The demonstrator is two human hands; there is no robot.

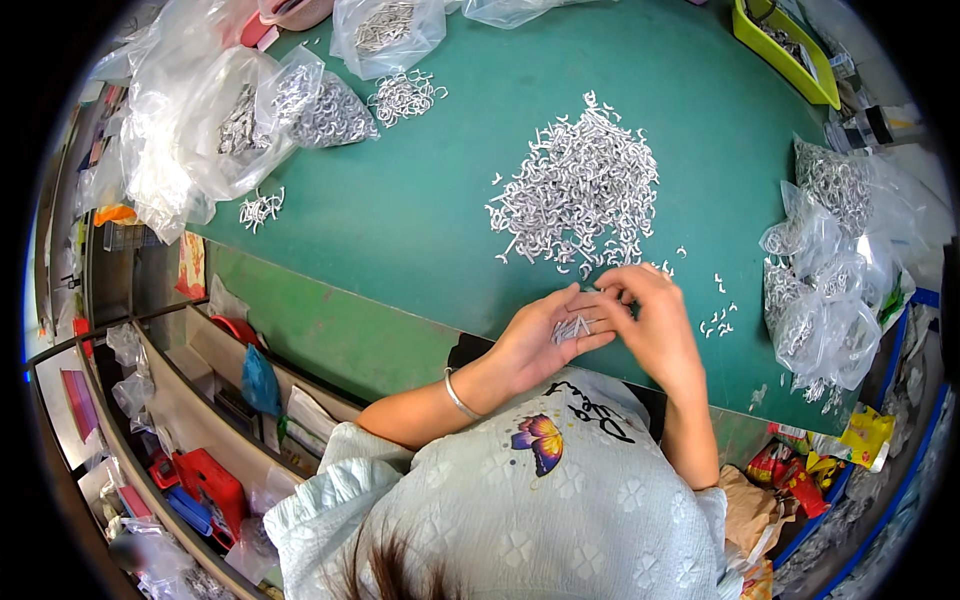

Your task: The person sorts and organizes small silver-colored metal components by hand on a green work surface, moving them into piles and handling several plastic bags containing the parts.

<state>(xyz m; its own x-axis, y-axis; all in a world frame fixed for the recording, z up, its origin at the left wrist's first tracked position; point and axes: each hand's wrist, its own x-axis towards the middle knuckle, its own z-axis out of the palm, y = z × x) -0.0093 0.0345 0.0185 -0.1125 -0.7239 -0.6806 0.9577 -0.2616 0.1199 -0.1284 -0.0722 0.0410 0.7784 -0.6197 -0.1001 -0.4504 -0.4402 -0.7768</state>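
Hands met at the near edge of a green table, seen from above. The left hand lay palm up and half cupped, cradling a small bundle of thin white clips laid side by side across the palm and fingers. The right hand curled over from the right, its fingertips pinched together at the end of that bundle; whether they actually nipped a single clip could not be told. A thin bracelet circled the left wrist.

Judged by their look, the clips were light, stiff and small, with hooked ends likely to snag on one another, so each would best be taken by its straight shank between thumb and forefinger. A loose heap of the same clips lay on the table just beyond the hands, with a few strays scattered to the right.

Both forearms rose from the lower edge, the left bent across the body, the right nearly upright with the wrist flexed inward. Clear plastic bags of clips stood at the right, more bags at the far left, and a yellow-green tray at the far right corner.
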